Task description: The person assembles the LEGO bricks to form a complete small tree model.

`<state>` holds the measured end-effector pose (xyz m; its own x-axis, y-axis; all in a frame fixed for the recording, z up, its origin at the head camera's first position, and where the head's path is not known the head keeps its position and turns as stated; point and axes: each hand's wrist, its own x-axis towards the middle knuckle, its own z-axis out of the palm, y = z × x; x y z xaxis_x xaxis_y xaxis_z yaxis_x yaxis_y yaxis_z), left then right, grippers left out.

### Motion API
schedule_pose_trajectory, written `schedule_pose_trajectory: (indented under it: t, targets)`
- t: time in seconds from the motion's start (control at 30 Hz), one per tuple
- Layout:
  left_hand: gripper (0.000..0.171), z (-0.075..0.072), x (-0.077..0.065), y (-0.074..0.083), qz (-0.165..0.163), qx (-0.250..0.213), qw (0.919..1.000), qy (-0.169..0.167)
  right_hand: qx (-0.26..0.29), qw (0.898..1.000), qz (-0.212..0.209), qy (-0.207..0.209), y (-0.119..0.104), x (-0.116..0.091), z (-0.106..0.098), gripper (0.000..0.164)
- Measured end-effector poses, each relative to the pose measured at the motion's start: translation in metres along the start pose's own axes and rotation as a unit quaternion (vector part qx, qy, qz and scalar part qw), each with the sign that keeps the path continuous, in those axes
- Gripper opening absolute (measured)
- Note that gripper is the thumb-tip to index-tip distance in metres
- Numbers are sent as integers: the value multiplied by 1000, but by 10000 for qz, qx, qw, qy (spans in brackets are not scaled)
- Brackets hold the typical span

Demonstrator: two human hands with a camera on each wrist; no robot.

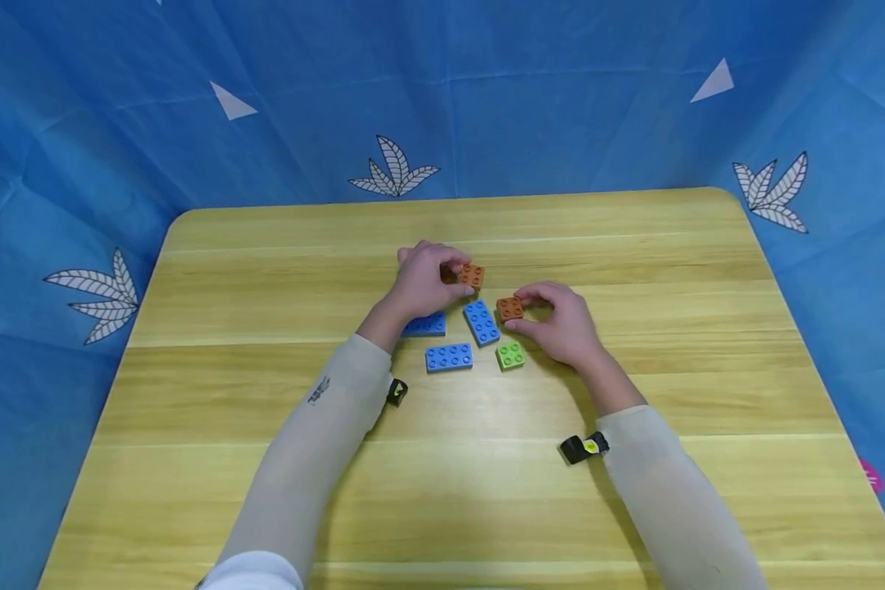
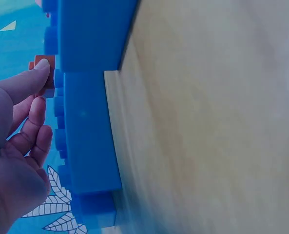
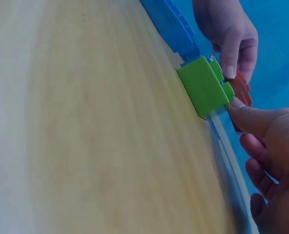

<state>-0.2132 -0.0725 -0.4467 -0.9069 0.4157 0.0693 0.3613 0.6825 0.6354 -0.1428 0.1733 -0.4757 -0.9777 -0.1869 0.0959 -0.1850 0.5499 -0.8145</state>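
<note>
My left hand point(image 1: 423, 281) pinches an orange toy brick point(image 1: 473, 275) between thumb and fingers. In the left wrist view its thumb lies on this orange brick point(image 2: 48, 73). Close by on the right, my right hand point(image 1: 563, 326) grips a second orange brick point(image 1: 510, 308) by thumb and fingertips. Between and below the hands lie a tilted blue brick point(image 1: 482, 322), another blue brick point(image 1: 449, 358) and a small green brick point(image 1: 510, 355). A third blue brick point(image 1: 426, 325) is partly covered by the left hand.
The bricks lie near the middle of a wood-grain table point(image 1: 487, 492) with rounded far corners. A blue curtain point(image 1: 531, 123) with leaf prints hangs around its back and sides. Each wrist wears a black strap, seen at the right cuff as a black band point(image 1: 583, 448).
</note>
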Motion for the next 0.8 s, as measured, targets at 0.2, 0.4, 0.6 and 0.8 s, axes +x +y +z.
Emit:
schedule_pose_trajectory:
  t: [0.2,0.4,0.6,0.8]
  targets:
    - [37,-2,-12,4,45,-236,9997,77,-80,9998,81,160,-2,-12,-9,41]
    - [38,0,-25,13,43,-356,9991,216,-95,9994,1,319,-4,-25,-17,40]
    - [40,8,-32,25,-42,-260,9996,99,-80,9987,-83,487,-4,-35,-24,39]
    - [40,21,-31,37,-11,-137,9999,-36,-39,9977,-41,669,-6,-43,-29,40]
